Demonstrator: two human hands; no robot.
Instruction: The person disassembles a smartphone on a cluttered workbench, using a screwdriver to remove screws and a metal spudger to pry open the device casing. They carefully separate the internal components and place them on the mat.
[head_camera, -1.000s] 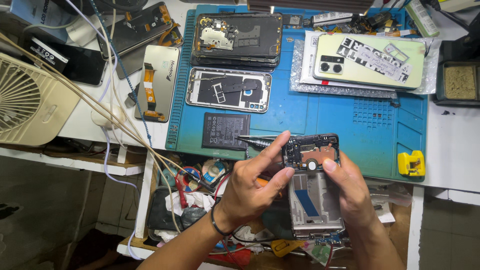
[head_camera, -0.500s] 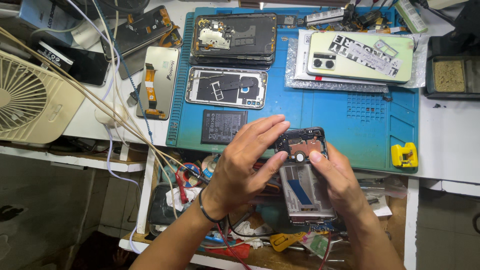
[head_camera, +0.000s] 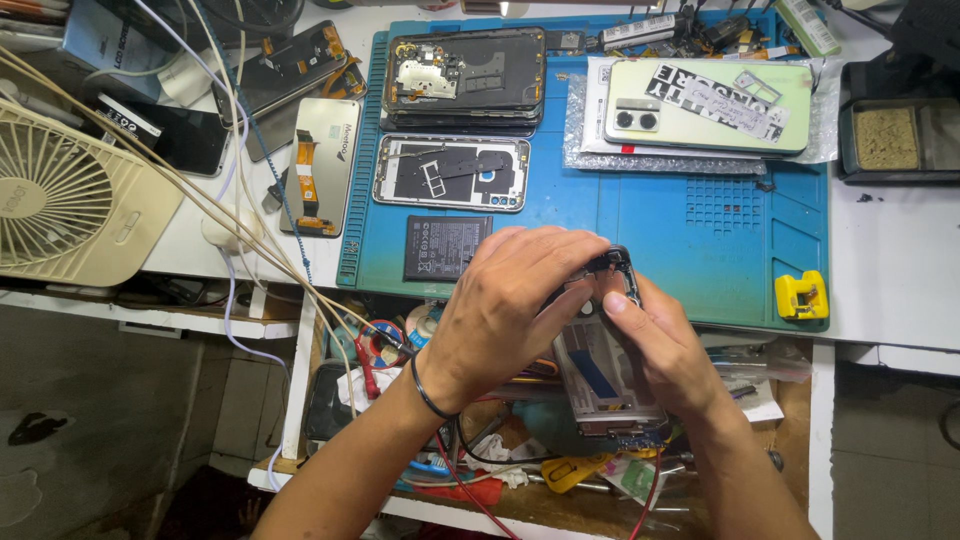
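The left hand (head_camera: 505, 300) arches palm-down, its fingers (head_camera: 560, 250) curled closed over the top end of an opened phone frame (head_camera: 610, 375). The right hand's (head_camera: 665, 345) fingers pinch that end from the other side. Well beyond the fingers, a black tray (head_camera: 850, 150) holds a yellowish sponge (head_camera: 885, 138).

A dark phone screen (head_camera: 185, 140) lies at the tabletop's left. Beside it rests a silver display panel (head_camera: 322, 165) with an orange ribbon. A black-and-white label (head_camera: 715, 102) covers the pale green phone back (head_camera: 706, 108) upon clear bubble wrap (head_camera: 590, 150).
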